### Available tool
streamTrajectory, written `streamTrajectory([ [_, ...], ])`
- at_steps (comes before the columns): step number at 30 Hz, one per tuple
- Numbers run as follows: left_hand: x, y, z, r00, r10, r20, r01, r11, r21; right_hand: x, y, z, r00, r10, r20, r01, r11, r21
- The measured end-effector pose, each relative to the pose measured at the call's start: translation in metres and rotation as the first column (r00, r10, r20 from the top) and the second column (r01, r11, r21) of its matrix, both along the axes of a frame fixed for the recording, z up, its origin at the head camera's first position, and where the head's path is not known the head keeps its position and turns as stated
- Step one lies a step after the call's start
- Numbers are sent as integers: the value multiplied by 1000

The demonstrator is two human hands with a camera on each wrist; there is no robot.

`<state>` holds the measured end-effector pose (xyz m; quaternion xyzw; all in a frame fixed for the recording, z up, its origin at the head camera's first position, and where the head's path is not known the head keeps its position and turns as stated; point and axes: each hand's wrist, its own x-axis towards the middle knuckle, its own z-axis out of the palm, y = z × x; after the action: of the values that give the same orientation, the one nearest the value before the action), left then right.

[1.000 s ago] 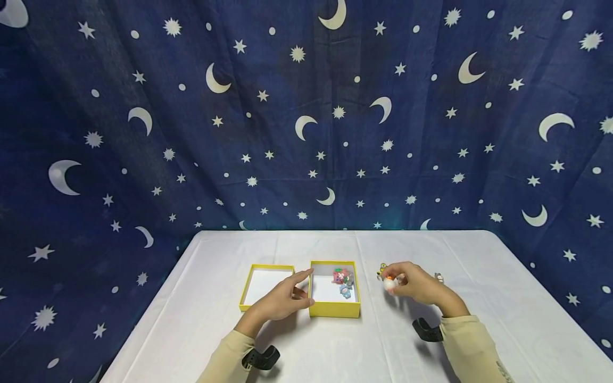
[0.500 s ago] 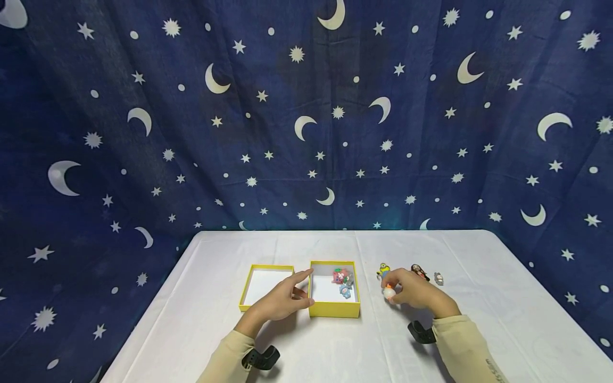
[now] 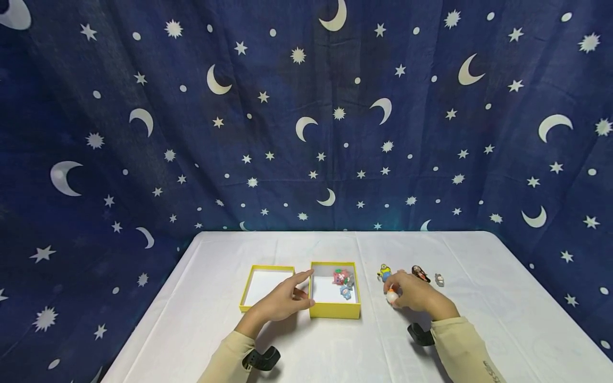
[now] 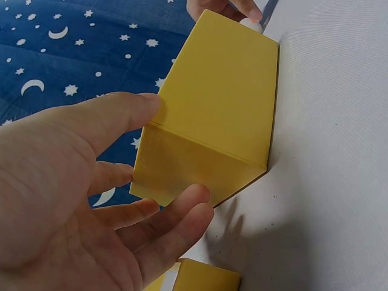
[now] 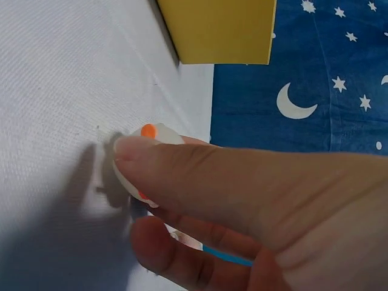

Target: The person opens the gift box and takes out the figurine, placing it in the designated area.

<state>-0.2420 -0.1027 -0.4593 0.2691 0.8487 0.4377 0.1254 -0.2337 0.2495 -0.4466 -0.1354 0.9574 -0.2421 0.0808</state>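
A small white toy figure with orange parts (image 3: 391,298) is pinched between the thumb and fingers of my right hand (image 3: 417,294), at the table surface right of the yellow box. In the right wrist view, my thumb covers much of the white toy (image 5: 167,134). My left hand (image 3: 281,302) touches the left wall of the yellow box (image 3: 335,310) with extended, spread fingers. The left wrist view has the fingertips against the box's outer side (image 4: 212,97). Inside the box, at its right, lie a pink-red figure (image 3: 340,276), a blue figure (image 3: 346,292) and a grey one (image 3: 351,279).
Left of the box lies a shallow yellow-rimmed lid (image 3: 265,287) with a white inside. Behind my right hand lie a yellow-and-blue minion figure (image 3: 384,272), a dark-haired doll (image 3: 420,274) and a small grey figure (image 3: 439,280). A starry blue curtain (image 3: 268,133) hangs behind the white table (image 3: 306,351).
My right hand has lowered the white toy figure to the tabletop, moving slightly toward me. The dark-haired doll behind it has come into view. My left hand has stayed at the box.
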Motion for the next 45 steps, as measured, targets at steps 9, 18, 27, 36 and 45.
streamTrajectory([
  [9,1,0,0,1000,-3,0,3,1000,5,2,2,10,998,-4,55,6,999,-31],
  [18,1,0,0,1000,-3,-4,3,1000,1,6,8,26,998,55,-5,-55,992,-116],
  [27,0,0,-2,1000,-10,-6,10,1000,5,6,-2,22,994,77,-75,-87,987,-139],
  [36,-1,0,-4,1000,-7,-6,7,1000,5,0,-20,12,997,69,-24,-73,955,-288],
  [45,-1,1,-3,1000,0,3,0,1000,9,0,-49,8,991,21,-132,-56,963,-264],
])
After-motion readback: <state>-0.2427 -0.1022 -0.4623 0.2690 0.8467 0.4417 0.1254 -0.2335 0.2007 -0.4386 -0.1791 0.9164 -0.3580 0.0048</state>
